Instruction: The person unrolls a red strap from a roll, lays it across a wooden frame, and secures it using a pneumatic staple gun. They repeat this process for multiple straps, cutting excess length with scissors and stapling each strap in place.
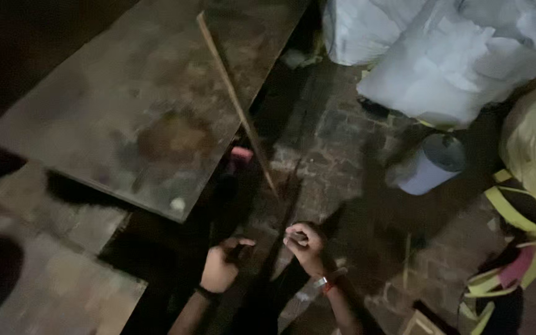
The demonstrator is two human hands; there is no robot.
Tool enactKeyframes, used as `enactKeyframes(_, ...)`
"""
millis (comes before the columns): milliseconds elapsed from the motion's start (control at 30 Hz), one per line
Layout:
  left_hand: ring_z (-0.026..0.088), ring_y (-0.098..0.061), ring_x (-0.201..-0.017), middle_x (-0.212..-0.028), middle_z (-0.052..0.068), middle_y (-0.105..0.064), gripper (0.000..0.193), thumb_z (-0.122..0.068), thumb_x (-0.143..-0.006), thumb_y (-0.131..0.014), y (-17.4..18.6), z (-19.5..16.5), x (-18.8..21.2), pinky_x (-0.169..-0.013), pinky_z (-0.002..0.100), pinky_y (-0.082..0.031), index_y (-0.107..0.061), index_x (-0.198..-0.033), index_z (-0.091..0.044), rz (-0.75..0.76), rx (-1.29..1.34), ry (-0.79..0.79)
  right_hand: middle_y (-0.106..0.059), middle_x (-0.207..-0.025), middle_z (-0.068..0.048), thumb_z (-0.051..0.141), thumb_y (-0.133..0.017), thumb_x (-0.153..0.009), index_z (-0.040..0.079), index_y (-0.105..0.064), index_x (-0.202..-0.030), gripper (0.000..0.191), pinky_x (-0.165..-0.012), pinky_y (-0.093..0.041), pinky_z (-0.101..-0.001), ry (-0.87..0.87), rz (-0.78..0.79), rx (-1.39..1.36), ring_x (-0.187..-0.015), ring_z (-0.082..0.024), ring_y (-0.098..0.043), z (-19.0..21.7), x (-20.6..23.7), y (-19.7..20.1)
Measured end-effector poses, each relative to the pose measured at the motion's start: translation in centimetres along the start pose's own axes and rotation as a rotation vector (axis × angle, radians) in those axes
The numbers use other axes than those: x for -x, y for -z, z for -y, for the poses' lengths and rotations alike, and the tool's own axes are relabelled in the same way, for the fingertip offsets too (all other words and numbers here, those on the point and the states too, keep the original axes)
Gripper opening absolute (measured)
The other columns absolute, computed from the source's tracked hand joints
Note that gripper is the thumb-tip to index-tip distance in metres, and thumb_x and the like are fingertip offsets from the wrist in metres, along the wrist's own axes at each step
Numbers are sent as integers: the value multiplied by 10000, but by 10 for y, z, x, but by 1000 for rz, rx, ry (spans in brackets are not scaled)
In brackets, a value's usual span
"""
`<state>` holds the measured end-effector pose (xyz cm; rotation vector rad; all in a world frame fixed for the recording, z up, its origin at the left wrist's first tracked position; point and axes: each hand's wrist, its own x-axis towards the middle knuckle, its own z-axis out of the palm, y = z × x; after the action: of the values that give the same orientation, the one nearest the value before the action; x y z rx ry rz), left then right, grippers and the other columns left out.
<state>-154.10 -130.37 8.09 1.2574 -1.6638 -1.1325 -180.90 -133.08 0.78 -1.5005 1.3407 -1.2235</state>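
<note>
Fingers of right hand curled around a thin dark rod, left hand loosely curled, grip unclear

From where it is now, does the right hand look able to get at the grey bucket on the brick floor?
Probably yes: only bare brick floor separates the right hand from the grey bucket, though that hand looks closed.

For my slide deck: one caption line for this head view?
Two bare hands, left hand and right hand, grasp a dark stick over a dim brick floor beside a stained board.
</note>
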Motion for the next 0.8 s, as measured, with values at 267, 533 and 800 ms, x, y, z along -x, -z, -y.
enactKeyframes(267, 259, -678, -1116, -1151, 149, -748, 604, 259, -620, -384, -53, 87, -305, -1043, 381, -484, -732, -1073, 61, -100, 308, -19, -699, -1088, -79, 173, -751, -904, 57, -691, -1116, 248, -920, -561, -360, -96, 15, -218, -1033, -196, -670, -100, -242, 147)
enactKeyframes(533, 171, -699, -860, -968, 106, -744, 178, 33, -978, -593, -119, 47, -610, -768, 342, -588, -744, -1074, 41, 19, 580, -11, -741, -1273, -97, 286, -667, -945, 66, -767, -1189, 343, -1019, -527, -390, -484, -86, 428, -1185, -247, -676, -232, -452, 333)
enactKeyframes(800, 204, -710, -1002, -1085, 124, -775, 261, 114, -876, -604, -207, 15, -914, -890, 342, -572, -748, -1073, 22, -76, 268, -176, -694, -1308, -74, 282, -599, -971, 115, -724, -1239, 340, -1058, -494, -384, -55, 68, 860, -1204, -246, -640, -365, -741, 484)
